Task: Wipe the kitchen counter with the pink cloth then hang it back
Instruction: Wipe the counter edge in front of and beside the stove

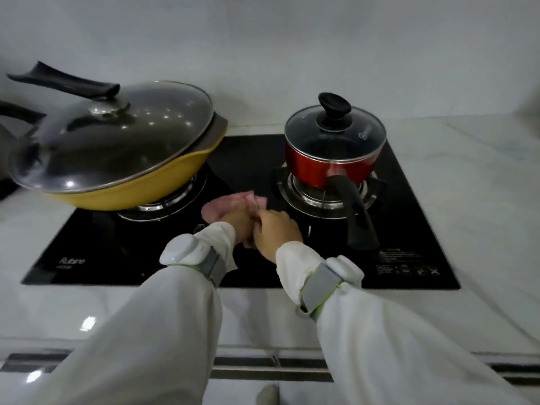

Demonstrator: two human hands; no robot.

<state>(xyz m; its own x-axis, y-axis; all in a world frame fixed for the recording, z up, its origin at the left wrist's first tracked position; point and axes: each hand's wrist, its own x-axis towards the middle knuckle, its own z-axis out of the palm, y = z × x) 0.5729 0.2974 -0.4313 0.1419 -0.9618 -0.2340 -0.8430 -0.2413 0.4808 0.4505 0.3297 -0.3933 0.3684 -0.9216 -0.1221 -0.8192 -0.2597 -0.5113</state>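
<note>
The pink cloth (pixel 230 204) is bunched up over the middle of the black glass hob (pixel 117 252), between the two burners. Both my hands meet on it. My left hand (pixel 238 225) grips the cloth from the left, and my right hand (pixel 276 230) closes on it from the right, partly covering the left fingers. Most of the cloth shows beyond my knuckles; a small pink piece peeks out below my hands. The white marble counter (pixel 467 200) surrounds the hob.
A yellow wok (pixel 140 182) with a glass lid and black handle sits on the left burner. A red saucepan (pixel 330 168) with a lid stands on the right burner, its black handle (pixel 358 217) pointing toward me, close to my right hand. A white wall rises behind.
</note>
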